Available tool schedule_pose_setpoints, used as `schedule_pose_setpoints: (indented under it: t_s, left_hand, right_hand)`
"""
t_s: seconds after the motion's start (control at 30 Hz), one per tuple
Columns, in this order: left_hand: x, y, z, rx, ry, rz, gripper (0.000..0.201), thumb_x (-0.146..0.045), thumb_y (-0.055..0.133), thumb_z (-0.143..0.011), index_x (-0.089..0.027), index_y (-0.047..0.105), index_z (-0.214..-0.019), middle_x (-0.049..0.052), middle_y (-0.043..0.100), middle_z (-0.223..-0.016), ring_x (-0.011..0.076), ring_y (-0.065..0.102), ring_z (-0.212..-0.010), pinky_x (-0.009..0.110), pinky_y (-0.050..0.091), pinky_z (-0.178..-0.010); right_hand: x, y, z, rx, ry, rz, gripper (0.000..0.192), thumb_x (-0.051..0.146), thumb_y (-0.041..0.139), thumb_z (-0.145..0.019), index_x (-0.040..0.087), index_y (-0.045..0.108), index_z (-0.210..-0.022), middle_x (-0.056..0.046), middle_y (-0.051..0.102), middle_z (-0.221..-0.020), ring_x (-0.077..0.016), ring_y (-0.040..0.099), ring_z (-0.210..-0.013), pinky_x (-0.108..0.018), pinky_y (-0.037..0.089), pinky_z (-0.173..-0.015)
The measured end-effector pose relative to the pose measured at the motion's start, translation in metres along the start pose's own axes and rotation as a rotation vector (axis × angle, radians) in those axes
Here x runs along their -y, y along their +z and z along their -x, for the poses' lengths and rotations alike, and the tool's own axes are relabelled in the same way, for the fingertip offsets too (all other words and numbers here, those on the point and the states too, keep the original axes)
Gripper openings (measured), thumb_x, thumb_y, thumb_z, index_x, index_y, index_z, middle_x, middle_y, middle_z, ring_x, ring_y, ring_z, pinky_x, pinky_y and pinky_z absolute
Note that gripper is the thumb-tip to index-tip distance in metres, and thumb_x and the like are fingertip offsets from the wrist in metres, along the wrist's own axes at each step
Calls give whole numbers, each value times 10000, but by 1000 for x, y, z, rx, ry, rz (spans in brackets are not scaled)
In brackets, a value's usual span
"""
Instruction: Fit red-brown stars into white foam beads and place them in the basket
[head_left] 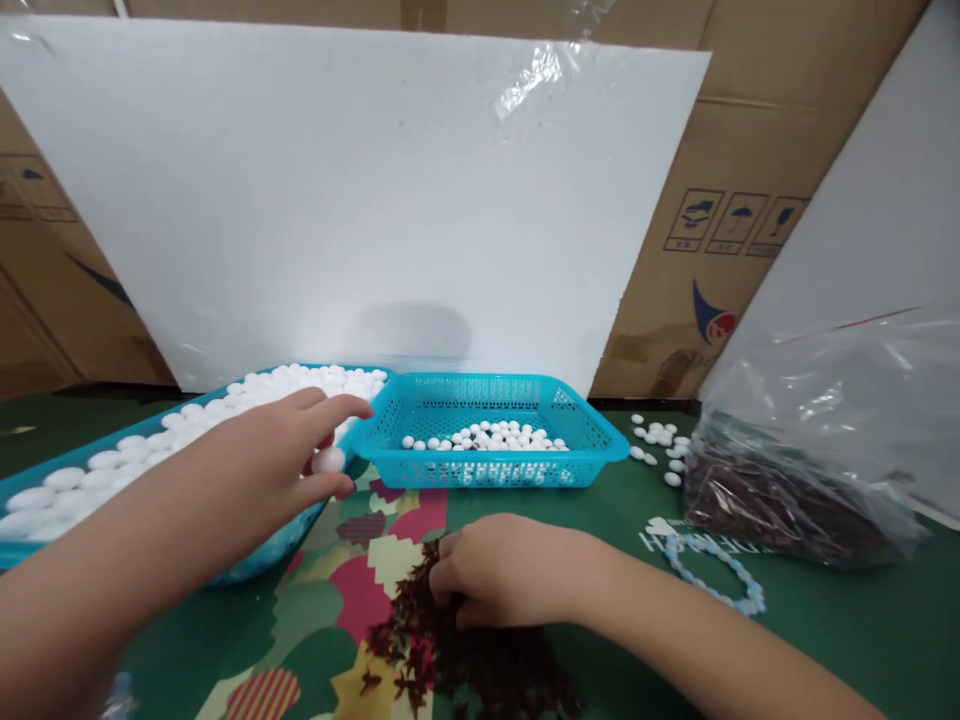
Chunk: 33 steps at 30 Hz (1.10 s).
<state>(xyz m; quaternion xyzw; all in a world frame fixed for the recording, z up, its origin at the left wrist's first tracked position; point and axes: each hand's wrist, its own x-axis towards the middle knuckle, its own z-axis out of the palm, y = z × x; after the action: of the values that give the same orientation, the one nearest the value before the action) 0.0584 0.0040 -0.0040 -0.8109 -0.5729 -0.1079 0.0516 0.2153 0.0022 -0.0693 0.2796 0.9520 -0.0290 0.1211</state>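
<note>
1. Head view, the step in hand: the left hand (289, 455) reaches over the near corner of the large blue tray (30, 555) and pinches one white bead (328, 460) between thumb and fingertips, the other fingers loosely spread. It looks like a pick-up of a single bead from the heap
2. The right hand (499, 570) rests curled on the pile of dark red pieces (465, 650) on the desk (862, 620), fingertips buried in the pile; whether it grips a piece I cannot tell. I judge it is feeling out one small piece
3. The next move would call for a steady pinch on the round, smooth bead, which could slip easily, and for separating a single dark piece from the tangle
4. Containers: the large blue tray at the left is heaped with big white beads, nearly to its rim
5. The small blue basket (592, 440), just beside the tray's corner, holds a thin scatter of smaller white beads (487, 438) on its perforated floor
6. The clear plastic bag (817, 450) at the right holds more dark red pieces; loose white beads (660, 445) lie between it and the basket
7. A bead bracelet (720, 575) lies on the desk near the bag
</note>
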Motion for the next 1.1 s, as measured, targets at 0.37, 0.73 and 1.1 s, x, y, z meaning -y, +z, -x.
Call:
schedule_pose_setpoints:
  t_s: [0.37, 0.73, 1.1]
  left_hand:
    - [-9, 7, 3, -171, 73, 248, 278, -341, 342, -590, -204, 491, -782, 5, 538, -718, 144, 465, -606, 236, 329, -542]
    - [-9, 12, -1, -90, 157, 654, 85, -269, 453, -644, -210, 470, -703, -34, 523, -646, 110, 485, -588, 198, 386, -519]
    - [-20, 9, 4, -51, 113, 883, 82, -269, 481, -643, -196, 515, -655, -43, 513, -559, 81, 467, -519, 129, 373, -436]
  right_hand:
    - [-2, -5, 8, -187, 41, -113, 78, 183, 469, -630, 117, 511, -629, 7, 471, -611, -59, 350, -473, -175, 228, -360]
    - [-4, -2, 5, -199, 52, -361, 173, 178, 551, -603, 140, 536, -771, 35, 470, -598, -56, 392, -527, -147, 259, -415]
    - [0, -17, 28, -484, 219, -359, 113, 58, 511, -624, 140, 589, -624, -7, 519, -652, -71, 458, -534, -156, 352, -470]
